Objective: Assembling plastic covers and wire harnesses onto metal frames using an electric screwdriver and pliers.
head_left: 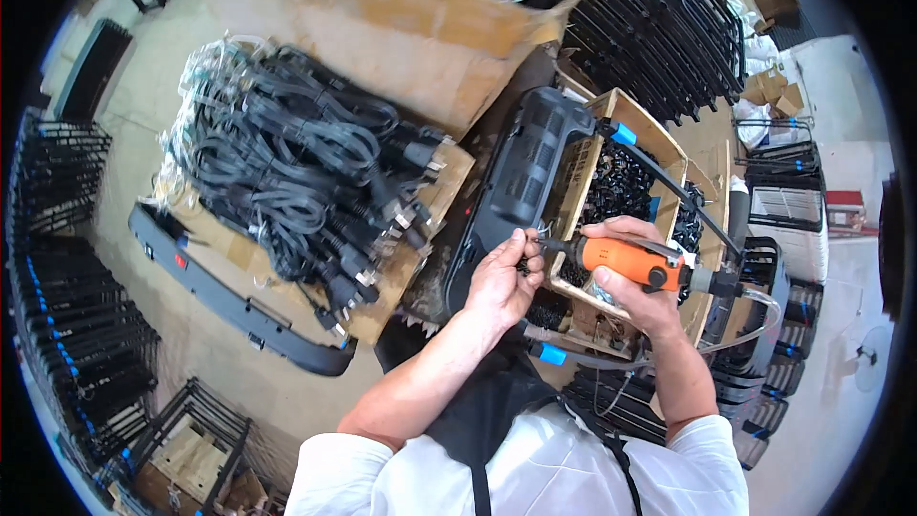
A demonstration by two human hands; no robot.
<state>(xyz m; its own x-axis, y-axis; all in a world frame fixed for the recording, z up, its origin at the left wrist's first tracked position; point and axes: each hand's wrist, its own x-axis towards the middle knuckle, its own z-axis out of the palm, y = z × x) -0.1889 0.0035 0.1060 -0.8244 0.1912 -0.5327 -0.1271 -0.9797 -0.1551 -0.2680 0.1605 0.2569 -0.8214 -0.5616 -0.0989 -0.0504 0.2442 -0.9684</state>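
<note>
Stacked black frames ring a cluttered floor where the right hand (638,298) grips an orange power screwdriver (626,261), its tip at a small part pinched by the left hand (503,279) against the black housing (521,182), apparently mid-fastening.

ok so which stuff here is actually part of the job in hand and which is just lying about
In use: orange power screwdriver in right hand; small part pinched by left hand; black housing.

Lying about: bundled black power cords; long black panel; stacked black racks.

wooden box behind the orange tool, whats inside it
The wooden box holds a heap of small black parts. The right hand, orange tool and a black bar cover its near end.
</note>
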